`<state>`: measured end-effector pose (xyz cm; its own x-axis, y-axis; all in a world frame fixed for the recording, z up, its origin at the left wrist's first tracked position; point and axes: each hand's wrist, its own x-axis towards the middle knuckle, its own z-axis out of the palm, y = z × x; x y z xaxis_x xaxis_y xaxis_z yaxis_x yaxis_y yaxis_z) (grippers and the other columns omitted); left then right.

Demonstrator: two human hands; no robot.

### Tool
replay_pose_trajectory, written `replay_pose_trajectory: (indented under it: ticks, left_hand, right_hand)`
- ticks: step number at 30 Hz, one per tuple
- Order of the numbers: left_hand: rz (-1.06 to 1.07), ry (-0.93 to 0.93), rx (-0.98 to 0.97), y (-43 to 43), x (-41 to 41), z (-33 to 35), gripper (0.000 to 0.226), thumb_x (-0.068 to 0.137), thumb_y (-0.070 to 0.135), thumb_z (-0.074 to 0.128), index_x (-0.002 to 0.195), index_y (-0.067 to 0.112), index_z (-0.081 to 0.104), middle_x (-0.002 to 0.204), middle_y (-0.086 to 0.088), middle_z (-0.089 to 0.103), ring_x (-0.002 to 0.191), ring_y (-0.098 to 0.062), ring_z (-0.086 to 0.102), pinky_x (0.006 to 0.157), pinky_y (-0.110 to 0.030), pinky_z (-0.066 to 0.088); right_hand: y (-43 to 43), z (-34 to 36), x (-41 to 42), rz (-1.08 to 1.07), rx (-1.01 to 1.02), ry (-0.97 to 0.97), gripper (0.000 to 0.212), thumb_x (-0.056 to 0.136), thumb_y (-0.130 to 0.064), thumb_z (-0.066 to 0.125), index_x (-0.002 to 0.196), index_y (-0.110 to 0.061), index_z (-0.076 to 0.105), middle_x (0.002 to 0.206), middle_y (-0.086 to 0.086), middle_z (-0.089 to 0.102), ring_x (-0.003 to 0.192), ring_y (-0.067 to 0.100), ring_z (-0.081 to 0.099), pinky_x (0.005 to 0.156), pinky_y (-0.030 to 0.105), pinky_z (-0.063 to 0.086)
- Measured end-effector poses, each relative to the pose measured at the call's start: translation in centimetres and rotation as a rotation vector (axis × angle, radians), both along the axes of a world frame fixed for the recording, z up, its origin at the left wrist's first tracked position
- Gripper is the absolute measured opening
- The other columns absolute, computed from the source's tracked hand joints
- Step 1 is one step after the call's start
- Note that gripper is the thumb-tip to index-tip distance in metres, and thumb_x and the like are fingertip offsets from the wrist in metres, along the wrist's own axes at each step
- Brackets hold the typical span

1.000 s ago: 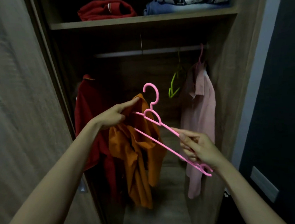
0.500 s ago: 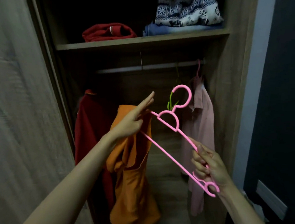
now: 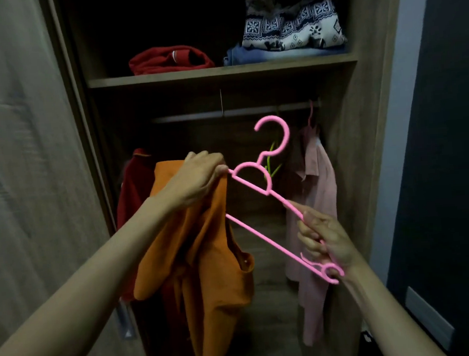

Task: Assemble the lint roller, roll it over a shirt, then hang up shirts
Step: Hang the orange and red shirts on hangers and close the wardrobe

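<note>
Hanger (image 3: 268, 192): bright pink.
Held shirt (image 3: 206, 264): plain orange.
Hung shirt (image 3: 135, 185), 9 o'clock of hanger: dark red.
Hung blouse (image 3: 315, 188), 3 o'clock: pale pink.
Second hanger (image 3: 269, 161): lime green.
Knit (image 3: 292, 30), 1 o'clock: navy-and-white geometric pattern.
Denim (image 3: 260, 55): faded blue.
Folded garment (image 3: 168, 61), 11 o'clock: red.
Wardrobe (image 3: 219, 72): brown wood grain.

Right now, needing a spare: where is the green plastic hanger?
Head view, right of centre: the green plastic hanger hangs behind the pink plastic hanger, left of the pale pink shirt.

Dim, open wooden wardrobe (image 3: 363, 117) with a shelf (image 3: 219, 72) above a metal rail (image 3: 192, 116), dark wall (image 3: 448, 99) at right
</note>
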<state>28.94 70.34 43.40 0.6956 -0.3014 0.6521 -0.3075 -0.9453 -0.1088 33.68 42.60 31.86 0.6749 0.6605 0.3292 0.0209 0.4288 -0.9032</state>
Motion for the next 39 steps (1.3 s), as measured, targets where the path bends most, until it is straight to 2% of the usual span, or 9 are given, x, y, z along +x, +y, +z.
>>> replay_pose_trajectory:
  ticks: [2,6,9,11,16,22,31,36,39]
  left_hand:
    - [-0.006,0.021,0.053,-0.5,-0.1,0.0,0.021,0.098,0.038,0.029,0.086,0.027,0.043,0.08,0.008,0.044,0.076,-0.01,0.036,0.071,-0.028,0.02]
    - [0.039,0.059,-0.002,0.5,-0.4,-1.1,0.019,0.102,0.033,0.035,0.087,0.025,0.042,0.079,0.006,0.045,0.076,-0.013,0.041,0.073,-0.03,0.025]
    - [0.023,0.093,-0.127,0.7,-0.8,-1.2,0.019,0.102,0.03,0.038,0.086,0.021,0.043,0.079,0.006,0.047,0.074,-0.014,0.047,0.07,-0.032,0.032]
    - [-0.012,0.086,-0.19,0.5,-1.0,-1.3,0.02,0.102,0.032,0.037,0.086,0.022,0.041,0.076,0.006,0.046,0.071,-0.017,0.049,0.069,-0.037,0.039]
    - [-0.035,0.067,-0.184,-0.1,-1.9,-0.8,0.017,0.102,0.034,0.036,0.088,0.025,0.039,0.08,0.005,0.046,0.074,-0.017,0.048,0.07,-0.039,0.042]
    - [-0.061,0.052,-0.169,-0.3,-3.5,-0.9,0.017,0.103,0.031,0.037,0.089,0.023,0.042,0.082,0.004,0.048,0.074,-0.015,0.047,0.069,-0.034,0.039]
    - [-0.025,0.066,-0.214,0.8,-4.4,-1.9,0.018,0.103,0.031,0.039,0.088,0.022,0.043,0.078,0.006,0.047,0.071,-0.013,0.047,0.065,-0.026,0.034]
    - [-0.004,0.068,-0.241,1.8,-4.1,-2.4,0.018,0.103,0.031,0.039,0.087,0.023,0.044,0.074,0.012,0.045,0.067,-0.003,0.045,0.062,-0.02,0.034]
    - [-0.026,0.045,-0.26,1.6,-4.7,-2.1,0.021,0.103,0.029,0.04,0.086,0.018,0.044,0.072,0.009,0.044,0.065,-0.001,0.045,0.061,-0.014,0.033]
  right_hand:
    - [0.6,0.9,-0.7,-0.016,0.056,-0.056,0.044,0.08,-0.029,0.067,0.121,-0.012,0.064,0.054,-0.005,0.034,0.035,0.001,0.029,0.031,0.011,0.028]
    - [0.8,3.4,-0.4,-0.425,-0.238,-0.563,0.032,0.086,-0.027,0.06,0.117,-0.025,0.065,0.073,0.003,0.059,0.059,0.01,0.057,0.054,0.018,0.046]
    - [1.8,3.4,-1.3,-1.081,-0.266,-1.106,0.033,0.088,-0.023,0.064,0.118,-0.012,0.063,0.105,0.006,0.06,0.098,0.012,0.055,0.085,0.016,0.044]
    - [3.9,1.7,-3.4,-1.152,-0.102,-1.204,0.023,0.089,-0.019,0.061,0.106,-0.004,0.067,0.098,0.009,0.063,0.094,0.014,0.057,0.084,0.018,0.045]
    - [9.3,-4.9,-5.9,-0.591,-0.407,-1.02,0.051,0.09,-0.052,0.05,0.128,-0.019,0.055,0.121,-0.003,0.056,0.115,0.006,0.048,0.1,0.04,0.043]
    - [12.7,-4.6,-6.3,-0.779,-0.336,-0.618,0.051,0.087,-0.046,0.06,0.131,-0.022,0.05,0.117,-0.01,0.052,0.099,0.009,0.055,0.107,0.043,0.029]
    - [14.6,-4.7,-6.4,-0.872,-0.102,-0.698,0.027,0.09,-0.031,0.056,0.107,-0.015,0.07,0.099,-0.005,0.065,0.096,0.006,0.055,0.091,0.018,0.034]
    - [14.1,-4.4,-6.9,-0.801,-0.053,-0.728,0.014,0.094,-0.018,0.056,0.102,-0.019,0.068,0.095,-0.009,0.066,0.092,0.007,0.061,0.086,0.029,0.048]
    - [13.3,-5.8,-5.3,-0.438,-0.385,-0.799,0.023,0.097,-0.047,0.044,0.089,-0.032,0.06,0.081,-0.009,0.064,0.084,0.016,0.063,0.083,0.04,0.05]
